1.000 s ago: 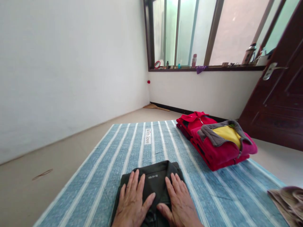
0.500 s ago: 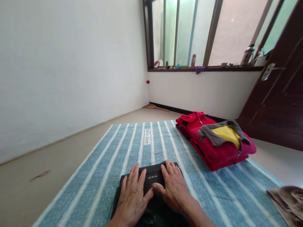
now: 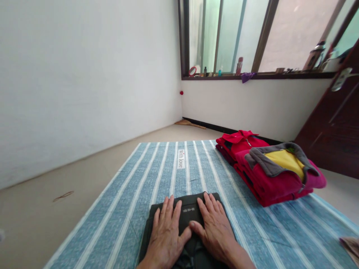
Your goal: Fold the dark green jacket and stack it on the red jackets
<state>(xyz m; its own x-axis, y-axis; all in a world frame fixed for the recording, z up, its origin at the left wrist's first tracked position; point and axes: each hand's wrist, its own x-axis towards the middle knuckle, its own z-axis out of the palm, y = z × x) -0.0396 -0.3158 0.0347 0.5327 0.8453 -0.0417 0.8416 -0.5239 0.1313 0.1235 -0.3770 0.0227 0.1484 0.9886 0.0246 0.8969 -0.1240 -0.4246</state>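
Note:
A folded dark garment (image 3: 189, 203) with a printed size marking near its far edge lies in front of me on the striped cloth. My left hand (image 3: 166, 229) rests flat on its left side, fingers stretched toward the far edge. On the right side my right hand (image 3: 214, 226) presses down, palm flat and fingers spread a little. The two thumbs nearly meet in the middle. Neither hand grips the fabric. Part of the garment is hidden beneath both hands.
Folded red clothes (image 3: 241, 144) and a magenta garment with a grey collar (image 3: 280, 168) are stacked on the right of the blue striped cloth (image 3: 131, 186). A brown fabric piece (image 3: 350, 244) shows at the right edge. Beyond stand a windowsill (image 3: 218, 77) and a dark door (image 3: 331, 123).
The view has turned slightly left, so everything appears shifted to the right. Both hands stay flat on the dark garment, in almost the same places.

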